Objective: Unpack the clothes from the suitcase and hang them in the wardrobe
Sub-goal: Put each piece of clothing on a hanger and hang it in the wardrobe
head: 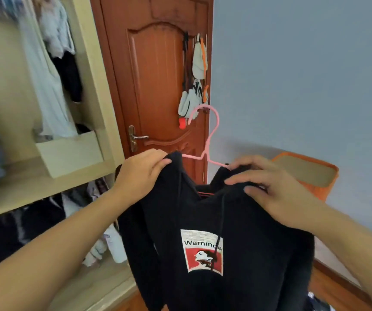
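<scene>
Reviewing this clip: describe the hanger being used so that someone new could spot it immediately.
Start at the red-brown wooden door in the middle of the view, then drop to the black hoodie held up in front of it by the left hand and right hand. The pink hanger rises from its neckline, the only thin pink hook in view.

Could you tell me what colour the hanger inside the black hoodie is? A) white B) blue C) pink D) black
C: the pink hanger shows its hook and neck rising out of the black hoodie, which the left hand and right hand grip at the shoulders.
</scene>
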`<state>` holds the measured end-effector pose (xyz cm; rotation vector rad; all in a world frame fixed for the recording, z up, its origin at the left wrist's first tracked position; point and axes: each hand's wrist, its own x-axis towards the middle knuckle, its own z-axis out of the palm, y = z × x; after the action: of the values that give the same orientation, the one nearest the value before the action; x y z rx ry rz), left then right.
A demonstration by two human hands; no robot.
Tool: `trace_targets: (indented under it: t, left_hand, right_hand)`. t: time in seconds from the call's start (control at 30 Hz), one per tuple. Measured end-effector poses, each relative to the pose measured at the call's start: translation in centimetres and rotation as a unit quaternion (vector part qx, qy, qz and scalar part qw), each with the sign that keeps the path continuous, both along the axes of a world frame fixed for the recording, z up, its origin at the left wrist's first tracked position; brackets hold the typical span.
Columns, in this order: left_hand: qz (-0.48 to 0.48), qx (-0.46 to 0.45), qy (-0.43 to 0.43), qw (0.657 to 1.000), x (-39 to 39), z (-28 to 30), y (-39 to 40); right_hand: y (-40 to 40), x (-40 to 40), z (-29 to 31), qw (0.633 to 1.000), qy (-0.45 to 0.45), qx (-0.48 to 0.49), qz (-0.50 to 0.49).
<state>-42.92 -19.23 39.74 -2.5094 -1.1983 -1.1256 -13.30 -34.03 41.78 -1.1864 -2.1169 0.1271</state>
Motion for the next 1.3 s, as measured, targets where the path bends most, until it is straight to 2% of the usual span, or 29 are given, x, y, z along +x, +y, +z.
trace_targets:
  t: [0.07,0.17,0.3,0.43,0.47,0.57,0.63,0.77,0.87,1.0,1.17,1.3]
  left_hand:
    - [0.011,0.020,-0.015,1.000,-3.2,1.1,1.2]
    - [0.040,0.051,-0.060,0.996,-8.9,2.8,4.3]
    - [0.079,0.044,-0.070,0.993,-16.5,5.2,9.5]
    - [0.099,0.035,-0.075,0.992,-23.1,8.6,13.6]
    - [0.107,0.037,-0.081,0.990,-24.4,9.6,14.3]
    - [0.138,0.038,-0.099,0.985,-27.8,13.1,16.4]
    - [0.162,0.044,-0.091,0.982,-29.8,16.4,17.8]
    - [0.229,0.092,-0.074,0.966,-32.7,25.8,19.9]
    - [0.308,0.127,-0.129,0.934,-35.3,30.9,20.1]
    - [0.386,0.124,-0.100,0.909,-40.9,30.4,18.2]
    - [0.498,0.106,-0.052,0.859,-51.7,27.9,14.9]
    - [0.570,0.142,-0.022,0.809,-61.4,29.1,12.4]
  right_hand:
    - [3.4,-3.7,1.2,0.999,0.025,0.001,0.022]
    - [8.5,-6.6,2.2,0.996,0.072,-0.059,0.001]
    - [13.4,-11.4,3.2,0.992,-0.097,-0.080,0.021]
    - [16.9,-18.3,6.4,0.976,-0.157,-0.088,0.123]
    - [18.0,-19.6,7.5,0.973,-0.138,-0.110,0.149]
    - [21.2,-22.6,11.8,0.950,-0.006,-0.230,0.210]
    - [23.1,-24.7,14.6,0.938,0.055,-0.255,0.229]
    - [26.6,-30.0,20.3,0.936,0.152,-0.209,0.237]
    - [29.2,-34.5,24.9,0.945,0.197,-0.135,0.224]
    - [32.0,-39.6,30.0,0.926,0.284,-0.095,0.232]
    - [34.3,-47.8,35.6,0.911,0.294,-0.073,0.279]
    - [38.1,-58.1,38.4,0.917,0.306,-0.066,0.246]
